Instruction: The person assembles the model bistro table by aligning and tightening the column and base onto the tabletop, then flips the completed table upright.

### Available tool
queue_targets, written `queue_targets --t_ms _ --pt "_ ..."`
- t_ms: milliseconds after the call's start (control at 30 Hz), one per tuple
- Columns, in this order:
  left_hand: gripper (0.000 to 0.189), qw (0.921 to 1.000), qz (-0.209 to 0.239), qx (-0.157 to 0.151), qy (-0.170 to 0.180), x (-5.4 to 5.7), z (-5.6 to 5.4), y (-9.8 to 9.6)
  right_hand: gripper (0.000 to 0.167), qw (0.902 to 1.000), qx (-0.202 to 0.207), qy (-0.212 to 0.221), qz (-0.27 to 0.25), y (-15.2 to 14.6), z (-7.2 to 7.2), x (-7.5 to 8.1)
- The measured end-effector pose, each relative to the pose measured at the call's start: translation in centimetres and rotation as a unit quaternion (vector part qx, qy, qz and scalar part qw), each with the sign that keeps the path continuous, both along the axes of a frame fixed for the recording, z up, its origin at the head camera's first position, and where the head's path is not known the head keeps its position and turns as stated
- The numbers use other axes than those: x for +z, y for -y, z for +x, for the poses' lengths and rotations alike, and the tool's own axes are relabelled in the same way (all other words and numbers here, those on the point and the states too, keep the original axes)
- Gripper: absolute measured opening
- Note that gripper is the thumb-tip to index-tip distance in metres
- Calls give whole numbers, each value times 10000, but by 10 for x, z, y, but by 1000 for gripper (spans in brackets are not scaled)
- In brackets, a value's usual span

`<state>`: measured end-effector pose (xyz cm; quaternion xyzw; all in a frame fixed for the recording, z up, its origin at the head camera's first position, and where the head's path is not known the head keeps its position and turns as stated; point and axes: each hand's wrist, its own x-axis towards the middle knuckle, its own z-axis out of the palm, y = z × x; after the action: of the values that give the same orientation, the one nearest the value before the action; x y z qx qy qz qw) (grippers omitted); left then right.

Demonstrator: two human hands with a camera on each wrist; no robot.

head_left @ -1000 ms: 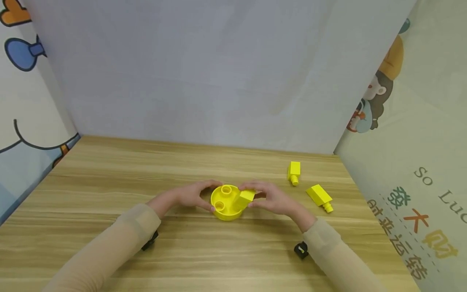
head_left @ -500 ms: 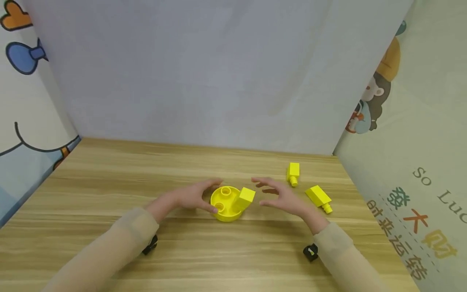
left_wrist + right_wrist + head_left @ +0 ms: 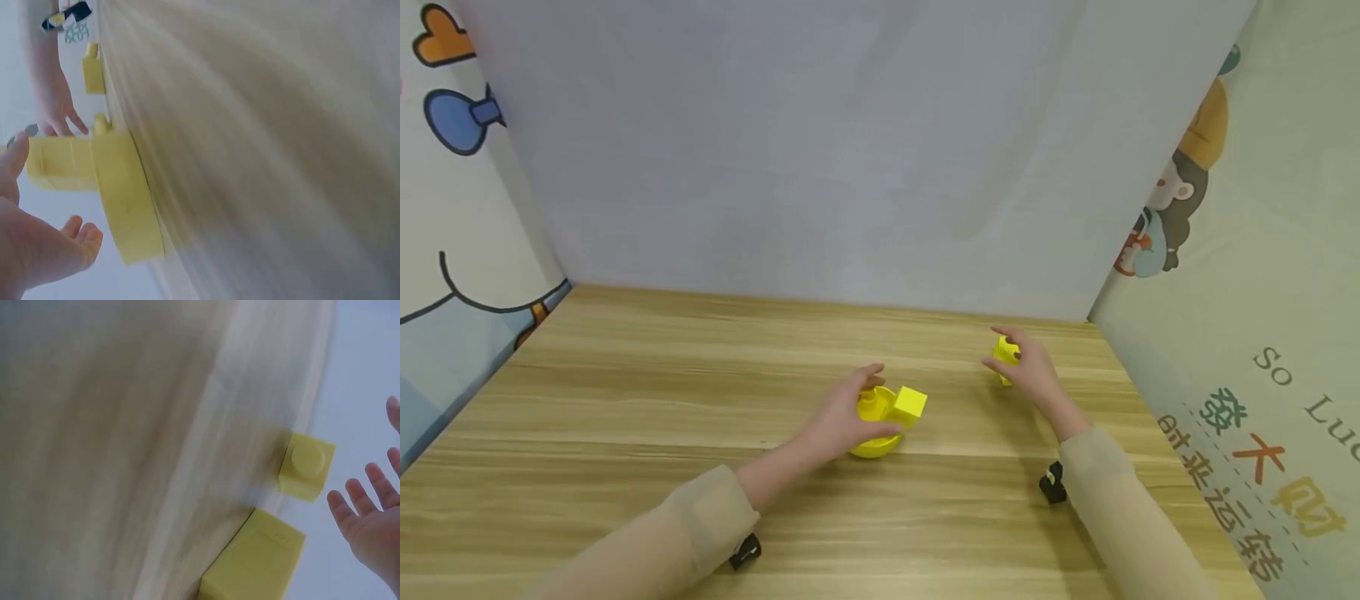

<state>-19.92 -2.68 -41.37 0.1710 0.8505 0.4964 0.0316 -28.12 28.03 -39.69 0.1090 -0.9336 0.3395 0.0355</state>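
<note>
A yellow round dish [image 3: 876,451] stands on the table with one yellow block-shaped leg [image 3: 911,403] upright in it. My left hand [image 3: 838,423] reaches over the dish, thumb and fingers spread around its rim and partly covering its sockets. In the left wrist view those fingers stand apart from the dish [image 3: 130,203]. At the back right, my right hand [image 3: 1032,367] hovers around a second yellow leg [image 3: 1004,350], fingers spread. The right wrist view shows a gap between the hand [image 3: 375,531] and that leg's round stub [image 3: 307,460].
A third yellow leg [image 3: 253,559] lies on the table closer to the right wrist; my right forearm hides it in the head view. A pale cloth wall [image 3: 820,167] closes off the table's back edge, with printed cloth [image 3: 1247,275] along the right.
My right hand has let go of the leg in the dish and moved right to the far leg. My left hand has shifted right over the dish.
</note>
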Motion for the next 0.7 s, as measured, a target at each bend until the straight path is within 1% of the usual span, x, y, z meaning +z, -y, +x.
queue_targets --t_ms 67,200,300,433,533,700 --pt "87 9996 195 152 134 1 4 -7 61 9997 -222 81 87 -5 -7 0" --pt "83 9970 590 467 202 0 10 -19 63 9972 -648 359 102 -13 -20 -2" --pt "79 9936 865 712 114 1 15 -27 65 9941 -866 651 19 -16 -26 -3" --pt "70 9888 1106 1004 9 1 17 -38 67 9915 -957 880 39 -19 -32 -8" --pt "63 9871 1113 1145 -55 -1 15 -43 67 9902 -982 974 207 -21 -36 -11" --pt "54 9875 953 1255 -76 0 15 -46 69 9851 -1082 1327 165 -21 -38 -13"
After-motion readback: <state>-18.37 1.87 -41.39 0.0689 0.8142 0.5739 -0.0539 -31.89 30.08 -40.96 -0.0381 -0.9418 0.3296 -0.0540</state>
